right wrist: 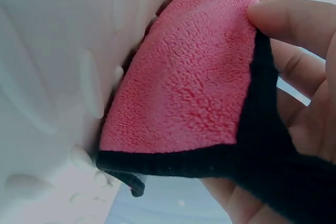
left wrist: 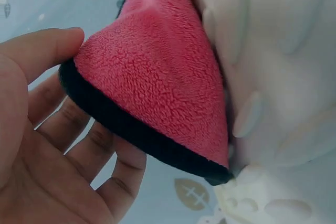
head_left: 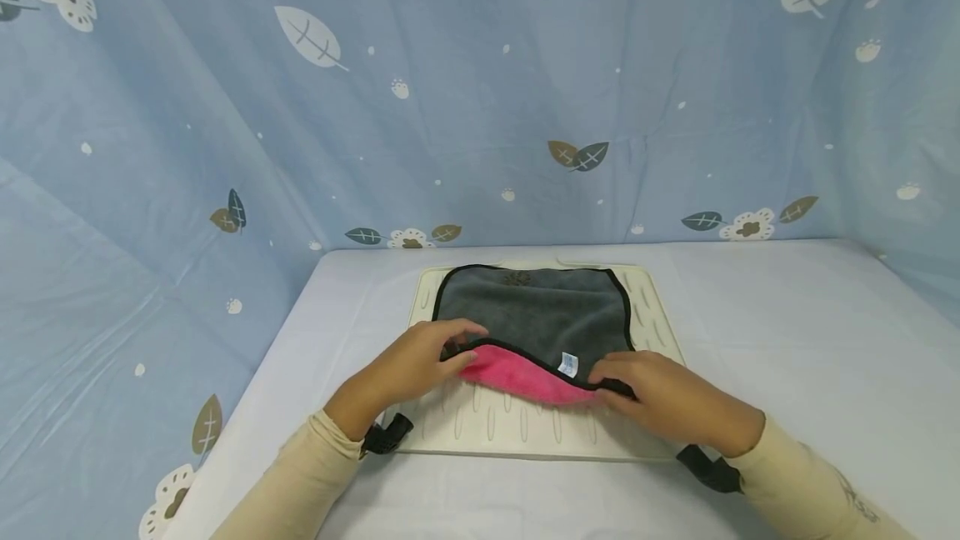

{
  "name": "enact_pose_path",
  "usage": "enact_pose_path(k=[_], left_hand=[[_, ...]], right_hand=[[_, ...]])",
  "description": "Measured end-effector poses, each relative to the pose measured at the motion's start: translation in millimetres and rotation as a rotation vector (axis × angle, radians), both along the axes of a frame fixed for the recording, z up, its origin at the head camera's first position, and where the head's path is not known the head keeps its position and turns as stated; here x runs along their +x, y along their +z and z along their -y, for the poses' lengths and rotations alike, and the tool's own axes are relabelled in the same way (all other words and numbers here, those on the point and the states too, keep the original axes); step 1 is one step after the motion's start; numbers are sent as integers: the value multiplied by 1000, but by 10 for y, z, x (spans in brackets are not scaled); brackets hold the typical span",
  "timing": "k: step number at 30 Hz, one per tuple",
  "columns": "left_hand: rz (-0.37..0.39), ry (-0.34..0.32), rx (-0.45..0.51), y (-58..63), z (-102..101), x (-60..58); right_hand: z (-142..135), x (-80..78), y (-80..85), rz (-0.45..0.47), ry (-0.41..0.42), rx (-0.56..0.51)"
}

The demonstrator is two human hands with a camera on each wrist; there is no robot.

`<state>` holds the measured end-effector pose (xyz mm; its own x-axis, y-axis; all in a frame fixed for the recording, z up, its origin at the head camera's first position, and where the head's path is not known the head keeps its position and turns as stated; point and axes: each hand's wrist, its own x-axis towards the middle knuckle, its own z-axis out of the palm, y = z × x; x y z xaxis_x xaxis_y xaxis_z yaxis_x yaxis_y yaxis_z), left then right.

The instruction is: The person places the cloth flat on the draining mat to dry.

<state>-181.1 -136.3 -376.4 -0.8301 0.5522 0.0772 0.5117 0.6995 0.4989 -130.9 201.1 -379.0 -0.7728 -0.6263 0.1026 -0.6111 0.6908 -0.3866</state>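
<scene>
A two-sided cloth (head_left: pixel 525 307), grey above with a pink plush underside (head_left: pixel 517 373) and black edging, lies on a cream ribbed mat (head_left: pixel 495 432). Its near edge is lifted, so the pink side shows toward me. My left hand (head_left: pixel 427 361) pinches the cloth's near left edge between thumb and fingers, as the left wrist view also shows around the black trim (left wrist: pixel 136 129). At the near right, my right hand (head_left: pixel 663 394) pinches the same edge close to the corner. A small white label (head_left: pixel 568 365) sits beside that edge. The cloth's far part lies flat on the mat.
The mat rests on a white-covered table (head_left: pixel 787 357). Behind and to the left hangs a blue curtain (head_left: pixel 480 107) with leaf prints. Black straps (head_left: pixel 708 469) are worn at both wrists, over beige sleeves (head_left: pixel 300 473).
</scene>
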Motion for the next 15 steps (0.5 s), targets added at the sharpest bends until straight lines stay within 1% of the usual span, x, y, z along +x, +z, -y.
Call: enact_pose_path(k=[3, 9, 12, 15], left_hand=[[2, -24, 18, 32, 15, 1], [50, -54, 69, 107, 36, 24], [77, -58, 86, 104, 37, 26], [96, -59, 92, 92, 42, 20]], right_hand=[[-6, -3, 17, 26, -2, -12], [-32, 7, 24, 138, 32, -58], [-36, 17, 5, 183, 54, -60], [-22, 26, -14, 210, 60, -36]])
